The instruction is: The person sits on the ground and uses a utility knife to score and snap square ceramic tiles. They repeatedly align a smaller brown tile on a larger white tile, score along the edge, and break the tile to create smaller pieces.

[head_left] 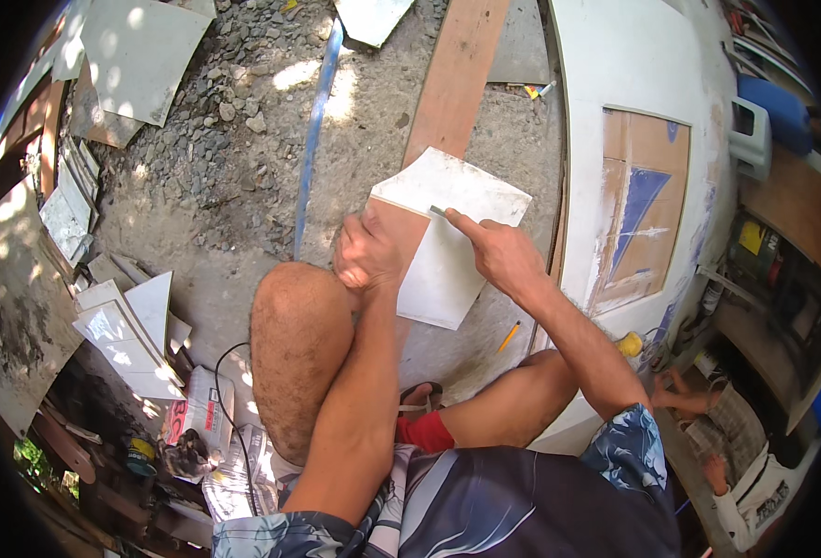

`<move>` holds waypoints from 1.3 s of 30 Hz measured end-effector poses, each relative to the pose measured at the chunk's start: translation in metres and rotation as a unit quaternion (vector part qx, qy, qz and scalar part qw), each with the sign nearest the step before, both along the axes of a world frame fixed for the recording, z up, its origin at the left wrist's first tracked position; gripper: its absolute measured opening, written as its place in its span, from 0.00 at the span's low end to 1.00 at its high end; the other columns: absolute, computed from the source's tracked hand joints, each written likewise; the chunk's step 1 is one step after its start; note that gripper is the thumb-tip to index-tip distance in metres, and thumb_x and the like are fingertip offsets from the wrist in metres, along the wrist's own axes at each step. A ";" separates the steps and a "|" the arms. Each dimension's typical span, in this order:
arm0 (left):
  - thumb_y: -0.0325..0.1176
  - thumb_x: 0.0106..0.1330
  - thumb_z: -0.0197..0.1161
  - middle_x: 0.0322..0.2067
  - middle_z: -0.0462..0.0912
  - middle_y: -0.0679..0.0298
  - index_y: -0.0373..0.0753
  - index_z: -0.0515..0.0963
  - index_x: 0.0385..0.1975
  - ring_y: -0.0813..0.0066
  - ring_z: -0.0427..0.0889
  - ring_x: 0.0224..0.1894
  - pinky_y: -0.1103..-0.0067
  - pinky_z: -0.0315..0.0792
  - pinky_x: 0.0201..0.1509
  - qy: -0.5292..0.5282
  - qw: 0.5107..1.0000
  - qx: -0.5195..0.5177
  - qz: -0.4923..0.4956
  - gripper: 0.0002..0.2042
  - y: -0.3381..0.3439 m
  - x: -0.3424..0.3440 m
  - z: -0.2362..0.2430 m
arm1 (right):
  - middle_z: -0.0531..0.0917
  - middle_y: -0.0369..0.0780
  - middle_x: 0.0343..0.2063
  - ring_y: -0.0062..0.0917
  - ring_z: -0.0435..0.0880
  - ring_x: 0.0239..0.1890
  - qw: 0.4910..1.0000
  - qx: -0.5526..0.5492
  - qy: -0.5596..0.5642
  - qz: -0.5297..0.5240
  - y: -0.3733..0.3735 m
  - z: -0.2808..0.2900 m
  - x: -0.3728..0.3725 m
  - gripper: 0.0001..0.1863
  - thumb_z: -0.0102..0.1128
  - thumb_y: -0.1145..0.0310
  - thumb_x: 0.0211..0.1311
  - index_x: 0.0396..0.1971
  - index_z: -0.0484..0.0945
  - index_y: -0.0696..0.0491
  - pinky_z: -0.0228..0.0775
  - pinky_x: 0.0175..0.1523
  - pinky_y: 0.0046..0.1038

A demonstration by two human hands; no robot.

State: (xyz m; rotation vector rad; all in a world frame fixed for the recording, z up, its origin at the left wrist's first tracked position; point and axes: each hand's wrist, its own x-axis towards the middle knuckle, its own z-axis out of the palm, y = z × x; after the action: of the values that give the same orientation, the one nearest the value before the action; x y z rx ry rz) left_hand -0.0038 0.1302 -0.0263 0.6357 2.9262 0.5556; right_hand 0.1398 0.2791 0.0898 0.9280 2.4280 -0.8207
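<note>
A white tile with broken, angled edges lies on the ground in front of me, over the near end of a wooden plank. On top of it rests a smaller reddish-brown tile piece with a straight edge. My left hand is closed on the left side of this brown piece, its knuckles upward. My right hand grips a short, narrow dark-grey tool, its index finger stretched along it. The tool's tip meets the white tile beside the brown piece's upper right corner. The handle is hidden in my palm.
A yellow pencil lies near my right forearm. A blue strip runs along the concrete on the left. Broken tiles are stacked farther left, near gravel. A white door panel lies right; another person sits beyond it.
</note>
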 end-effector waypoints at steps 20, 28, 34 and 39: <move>0.53 0.82 0.54 0.27 0.86 0.52 0.38 0.80 0.31 0.45 0.86 0.29 0.54 0.79 0.33 -0.003 1.000 0.013 -0.001 0.24 0.001 -0.001 0.001 | 0.86 0.47 0.30 0.48 0.89 0.32 0.994 -0.016 -0.066 0.083 0.015 0.006 -0.003 0.32 0.56 0.74 0.68 0.71 0.76 0.36 0.82 0.38 0.48; 0.57 0.83 0.51 0.29 0.87 0.48 0.37 0.81 0.32 0.43 0.87 0.30 0.53 0.78 0.32 -0.058 0.997 -0.010 0.050 0.28 0.005 0.001 0.000 | 0.86 0.57 0.27 0.55 0.89 0.32 0.912 -0.083 0.114 -0.386 -0.034 0.001 -0.026 0.18 0.60 0.66 0.76 0.61 0.76 0.54 0.78 0.38 0.52; 0.57 0.83 0.48 0.31 0.88 0.48 0.37 0.81 0.34 0.44 0.88 0.33 0.54 0.79 0.36 -0.089 0.993 -0.039 0.064 0.29 0.009 0.001 0.013 | 0.82 0.50 0.20 0.45 0.85 0.23 0.819 -0.024 0.154 -0.552 -0.133 -0.046 -0.063 0.20 0.75 0.63 0.66 0.37 0.71 0.58 0.74 0.32 0.46; 0.59 0.84 0.45 0.34 0.90 0.48 0.36 0.81 0.36 0.44 0.90 0.36 0.54 0.81 0.38 -0.123 0.987 -0.082 0.056 0.31 0.014 -0.003 0.027 | 0.86 0.55 0.24 0.56 0.88 0.31 0.835 -0.002 0.106 -0.539 -0.130 -0.050 -0.072 0.19 0.75 0.62 0.65 0.36 0.73 0.59 0.78 0.38 0.52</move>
State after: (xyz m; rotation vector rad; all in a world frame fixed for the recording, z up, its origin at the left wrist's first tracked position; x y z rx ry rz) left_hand -0.0064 0.1438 0.0006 0.3560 2.7472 0.3685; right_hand 0.0677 0.1486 0.0395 2.3713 1.8851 -1.3057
